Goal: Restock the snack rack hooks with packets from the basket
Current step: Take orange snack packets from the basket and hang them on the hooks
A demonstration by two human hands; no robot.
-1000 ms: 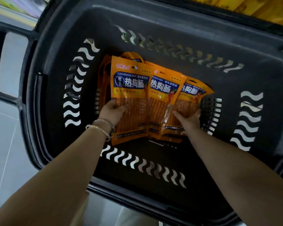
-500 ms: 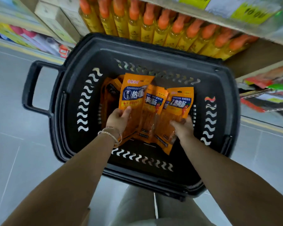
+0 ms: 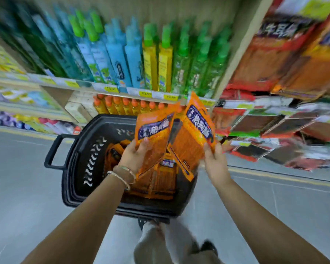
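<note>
Both hands hold a fanned bunch of orange snack packets (image 3: 191, 134) with blue labels, raised above the black basket (image 3: 78, 168). My left hand (image 3: 135, 159), with bracelets on the wrist, grips the left packet's lower part. My right hand (image 3: 214, 161) pinches the right packet's lower edge. More orange packets (image 3: 160, 180) lie in the basket on the floor. The snack rack (image 3: 286, 119) with hanging packets stands at the right, blurred.
Shelves ahead carry blue, green and yellow bottles (image 3: 133, 60) above and orange-capped bottles (image 3: 122, 105) below, with yellow price tags. Grey tiled floor (image 3: 27, 187) surrounds the basket. My legs and shoes (image 3: 179, 244) show below it.
Both hands have lifted the packets up out of the basket and toward the right. The camera has tilted up, so the shelves and the snack rack have come into sight.
</note>
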